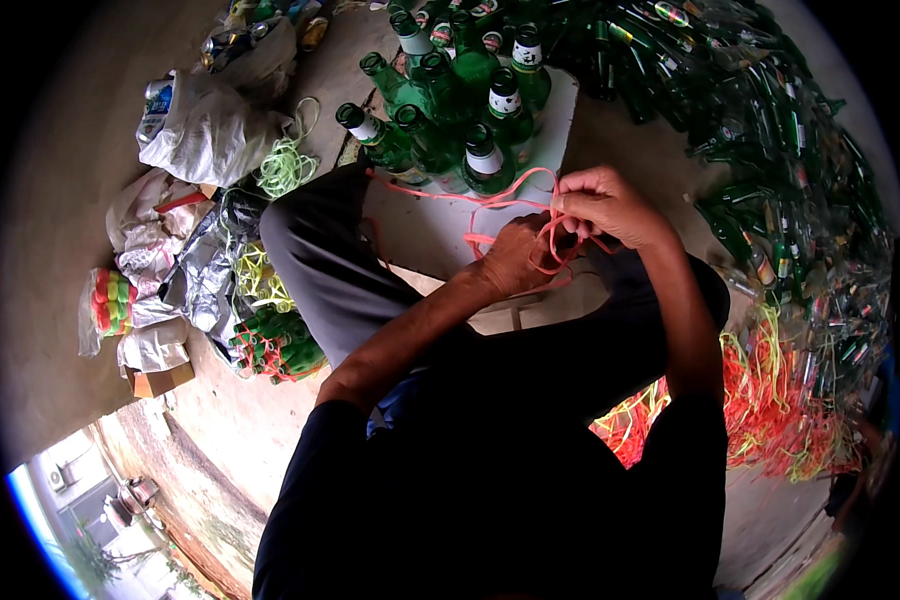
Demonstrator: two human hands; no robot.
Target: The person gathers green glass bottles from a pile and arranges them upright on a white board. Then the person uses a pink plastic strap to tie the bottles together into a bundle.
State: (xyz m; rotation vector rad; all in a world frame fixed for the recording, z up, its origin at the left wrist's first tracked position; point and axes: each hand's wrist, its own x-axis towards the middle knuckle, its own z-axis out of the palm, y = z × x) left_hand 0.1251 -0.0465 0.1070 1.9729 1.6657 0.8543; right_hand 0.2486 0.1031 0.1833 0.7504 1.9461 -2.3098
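Both hands meet at a length of pinkish-red plastic cord [518, 181], above my lap and the near edge of a white board. My left hand [515, 257] is closed around part of it, palm side hidden. Close on its right, my right hand [610, 208] pinches a strand between thumb and fingers. Loops of the cord hang around the left hand, and one strand runs left along the board. On that white board [420, 228] several green glass bottles [435, 145] stand upright in a cluster, some with white neck labels.
A large heap of green bottles [760, 110] curves along the right. Red and yellow cords [770, 400] lie below it. To my left are a white plastic bag [210, 140], a pale green cord bundle [288, 165] and some tied green bottles [280, 345]. My bent knees [320, 240] flank the board.
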